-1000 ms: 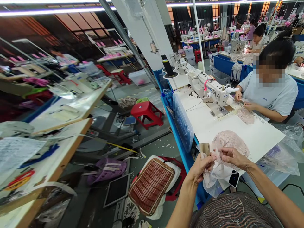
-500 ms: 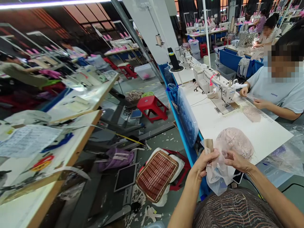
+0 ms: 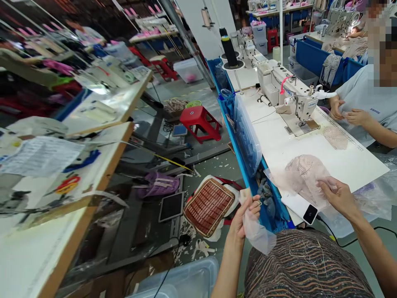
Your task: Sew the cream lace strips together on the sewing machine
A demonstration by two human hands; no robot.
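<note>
My left hand (image 3: 243, 215) is closed around a bunch of sheer white fabric (image 3: 259, 236), which hangs down beside my lap; a small beige piece (image 3: 245, 193) sticks up from the same grip. Further right, my right hand (image 3: 339, 196) pinches a thin, see-through fabric piece (image 3: 281, 180) that stretches leftward over the table corner. Under and behind it lies a pale pink lace piece (image 3: 305, 163) on the white sewing table (image 3: 350, 165). A white device with a black screen (image 3: 299, 207) rests at the table's near edge, below the right hand's fabric.
An industrial sewing machine (image 3: 294, 95) stands on the table, with another flat lace piece (image 3: 335, 137) near it. A co-worker (image 3: 369, 99) sits across. A blue cloth trough (image 3: 245, 157) holds a clear plastic lid (image 3: 246, 134). Red stools (image 3: 200, 124) stand on the floor.
My hands have moved apart: the left went left and down with the bunched fabric, the right moved right with a separate sheer piece. The white device has come into fuller view.
</note>
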